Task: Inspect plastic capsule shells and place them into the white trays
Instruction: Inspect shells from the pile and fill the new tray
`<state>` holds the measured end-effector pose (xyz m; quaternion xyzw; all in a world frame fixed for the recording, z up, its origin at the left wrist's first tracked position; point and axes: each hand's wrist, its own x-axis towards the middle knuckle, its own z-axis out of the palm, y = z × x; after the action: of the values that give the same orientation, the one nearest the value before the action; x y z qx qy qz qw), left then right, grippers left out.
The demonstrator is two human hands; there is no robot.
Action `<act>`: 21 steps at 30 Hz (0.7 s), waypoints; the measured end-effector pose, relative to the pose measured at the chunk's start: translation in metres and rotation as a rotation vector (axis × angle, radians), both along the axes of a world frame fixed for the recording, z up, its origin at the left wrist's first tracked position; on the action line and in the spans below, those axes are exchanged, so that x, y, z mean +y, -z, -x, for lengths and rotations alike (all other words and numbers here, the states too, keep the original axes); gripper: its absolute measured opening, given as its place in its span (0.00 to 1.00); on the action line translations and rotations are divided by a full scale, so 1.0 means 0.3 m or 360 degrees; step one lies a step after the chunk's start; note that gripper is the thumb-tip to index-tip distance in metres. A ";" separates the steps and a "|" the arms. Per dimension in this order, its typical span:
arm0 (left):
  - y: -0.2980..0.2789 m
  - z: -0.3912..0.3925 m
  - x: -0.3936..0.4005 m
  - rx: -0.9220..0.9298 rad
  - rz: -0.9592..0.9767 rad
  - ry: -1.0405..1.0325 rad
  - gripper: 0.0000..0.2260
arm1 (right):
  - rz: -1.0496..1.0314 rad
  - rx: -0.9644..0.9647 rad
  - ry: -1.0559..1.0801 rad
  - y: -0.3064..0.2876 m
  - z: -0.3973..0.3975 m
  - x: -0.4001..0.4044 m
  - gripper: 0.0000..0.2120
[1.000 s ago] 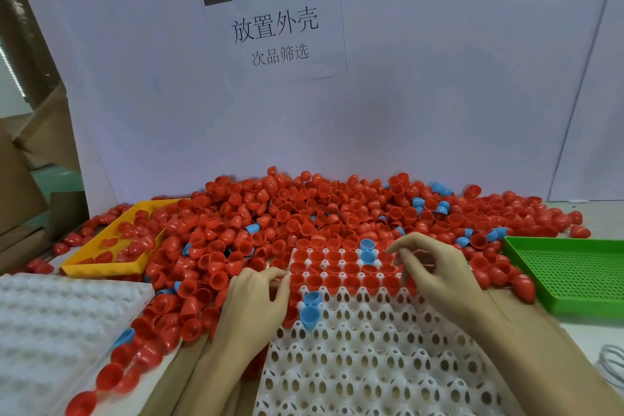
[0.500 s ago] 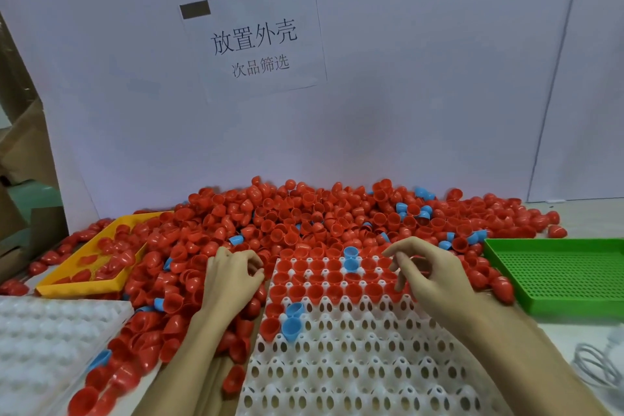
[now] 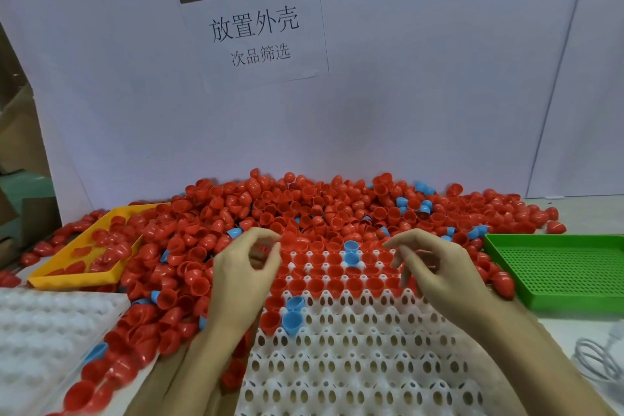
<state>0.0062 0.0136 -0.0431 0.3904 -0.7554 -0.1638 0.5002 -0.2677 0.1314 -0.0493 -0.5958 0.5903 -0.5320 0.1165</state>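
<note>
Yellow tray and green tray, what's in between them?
In the head view, a big pile of red shells lies between the yellow tray and green tray.

Light even and soft, fairly bright, no hard shadows; faint shade under both forearms. White backdrop takes bluish-violet cast. Dull sheen on red shells, no strong glare. Motion blur on fingers of left hand and right hand. Wide-angle bend at edges: backdrop seams lean, white tray cells stretch toward bottom. Corners softer.
</note>
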 end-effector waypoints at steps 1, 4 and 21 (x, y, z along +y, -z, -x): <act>0.002 0.021 0.029 0.0111 -0.0174 0.0132 0.07 | -0.0029 0.0022 -0.0023 -0.001 -0.004 0.004 0.14; 0.011 0.078 0.096 0.0216 -0.0550 0.0436 0.06 | -0.0180 0.0007 -0.0189 -0.006 -0.023 0.018 0.16; -0.002 0.091 0.161 0.0373 -0.1013 0.1137 0.15 | -0.0264 -0.0178 -0.0458 -0.046 -0.110 0.070 0.11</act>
<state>-0.0211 0.0619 -0.0425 0.2192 -0.6931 -0.5907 0.3503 -0.2347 0.1523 -0.0354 -0.6321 0.5333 -0.4915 0.2730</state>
